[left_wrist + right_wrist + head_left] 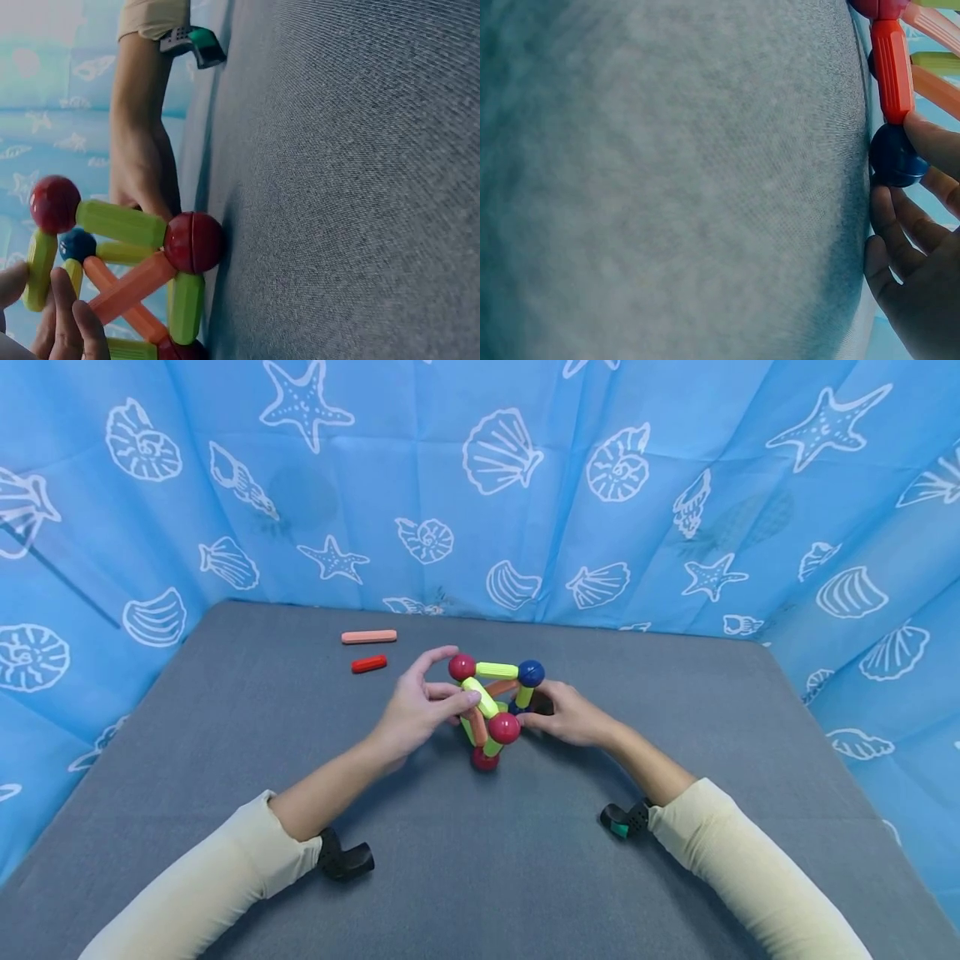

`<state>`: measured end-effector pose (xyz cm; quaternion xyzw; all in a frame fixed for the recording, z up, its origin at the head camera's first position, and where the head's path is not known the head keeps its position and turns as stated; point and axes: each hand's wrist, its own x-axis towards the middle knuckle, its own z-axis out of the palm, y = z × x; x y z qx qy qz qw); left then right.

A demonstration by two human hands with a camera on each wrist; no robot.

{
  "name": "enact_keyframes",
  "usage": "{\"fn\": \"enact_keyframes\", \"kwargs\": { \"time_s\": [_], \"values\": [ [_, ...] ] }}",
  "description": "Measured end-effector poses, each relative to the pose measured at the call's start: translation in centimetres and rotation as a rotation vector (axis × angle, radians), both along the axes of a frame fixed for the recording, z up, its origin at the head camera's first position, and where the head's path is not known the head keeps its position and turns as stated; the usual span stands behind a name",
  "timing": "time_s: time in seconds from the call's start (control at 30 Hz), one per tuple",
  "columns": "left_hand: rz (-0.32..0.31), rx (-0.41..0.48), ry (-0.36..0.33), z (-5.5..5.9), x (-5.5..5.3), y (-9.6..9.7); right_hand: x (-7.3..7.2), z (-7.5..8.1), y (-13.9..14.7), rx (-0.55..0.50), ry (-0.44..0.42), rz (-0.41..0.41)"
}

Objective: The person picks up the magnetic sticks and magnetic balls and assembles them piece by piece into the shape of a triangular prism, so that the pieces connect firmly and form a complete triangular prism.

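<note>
A frame of magnetic sticks and balls stands on the grey table between the hands. My left hand point(417, 708) pinches an upper yellow-green stick point(480, 697), which runs between two red balls, with the thumb on its near side. Low on the right, my right hand point(576, 717) holds a dark blue ball point(895, 159) between thumb and fingers. A red stick point(892, 71) joins that ball along the table. Another blue ball point(531, 673) tops the far right corner. Orange sticks point(135, 285) slant across the sides, and a red ball point(485, 760) sits at the near bottom corner.
Left of the frame, farther back on the table point(247, 735), lie a loose salmon-coloured stick point(369, 637) and a shorter red stick point(369, 664). A blue curtain point(450, 485) with shell prints hangs behind and around the table. Black wrist devices point(345, 857) sit at the sleeves.
</note>
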<state>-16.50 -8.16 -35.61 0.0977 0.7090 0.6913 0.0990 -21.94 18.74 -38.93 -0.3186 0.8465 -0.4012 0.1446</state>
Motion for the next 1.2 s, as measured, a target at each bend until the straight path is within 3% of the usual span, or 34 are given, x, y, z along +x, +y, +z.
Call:
{"fn": "enact_keyframes", "kwargs": {
  "time_s": [0.3, 0.43, 0.53, 0.63, 0.73, 0.8, 0.9, 1.2],
  "values": [
    [0.063, 0.01, -0.196, 0.2, -0.6, 0.2, -0.1, -0.1, 0.0, 0.017, 0.0, -0.024],
    [0.066, 0.021, -0.226, 0.1, -0.7, 0.0, -0.1, -0.1, 0.0, 0.026, 0.003, -0.031],
    [0.064, -0.014, -0.162, -0.2, -0.5, -0.1, -0.1, -0.1, -0.1, 0.029, 0.003, -0.031],
    [0.04, -0.189, -0.037, -0.9, -0.3, -0.2, 0.0, -0.1, -0.1, 0.029, 0.001, -0.03],
    [-0.044, -0.378, 0.055, -1.9, 0.0, -0.3, 0.0, 0.0, 0.0, 0.036, 0.007, -0.03],
    [-0.114, -0.452, 0.081, -2.4, 0.2, 0.0, 0.2, 0.1, 0.0, 0.044, 0.016, -0.031],
    [-0.172, -0.46, 0.102, -2.8, 0.4, 0.5, 0.4, 0.3, 0.1, 0.05, 0.02, -0.028],
    [-0.14, -0.462, 0.209, -3.2, -0.4, 0.6, 1.5, 0.6, 0.4, 0.052, 0.04, 0.02]
  ]
}}
